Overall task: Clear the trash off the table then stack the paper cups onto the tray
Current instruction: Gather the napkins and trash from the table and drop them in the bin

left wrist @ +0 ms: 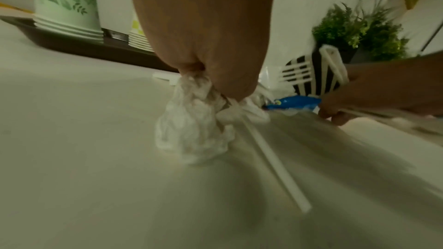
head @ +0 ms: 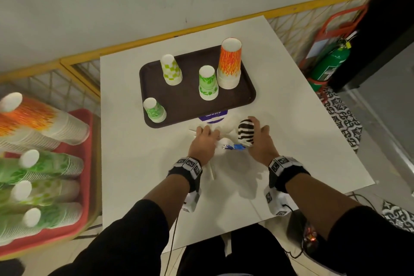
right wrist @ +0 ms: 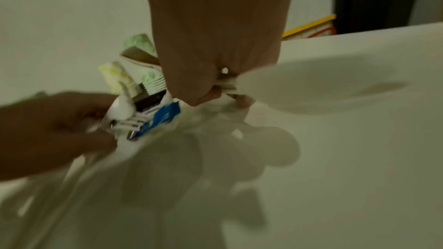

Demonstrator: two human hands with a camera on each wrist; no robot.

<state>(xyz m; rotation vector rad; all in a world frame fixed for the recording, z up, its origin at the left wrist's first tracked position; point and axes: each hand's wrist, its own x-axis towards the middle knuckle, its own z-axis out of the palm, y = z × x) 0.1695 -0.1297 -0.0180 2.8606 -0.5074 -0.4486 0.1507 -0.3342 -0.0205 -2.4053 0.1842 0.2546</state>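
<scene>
Now | left hand [left wrist: 206, 31]: straw [left wrist: 271, 156] slanting toward wrist | right hand [head: 261, 141]: striped cup [head: 246, 130] upright

Tray [head: 244, 83] w/ cup stacks [head: 229, 64] blocking far side; table [head: 125, 141] edges open.

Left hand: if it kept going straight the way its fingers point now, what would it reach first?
Most likely the near rim of the dark tray. The left hand, gripping a crumpled napkin and a straw, points away from the person; only bare table shows between, though depth is uncertain.
</scene>
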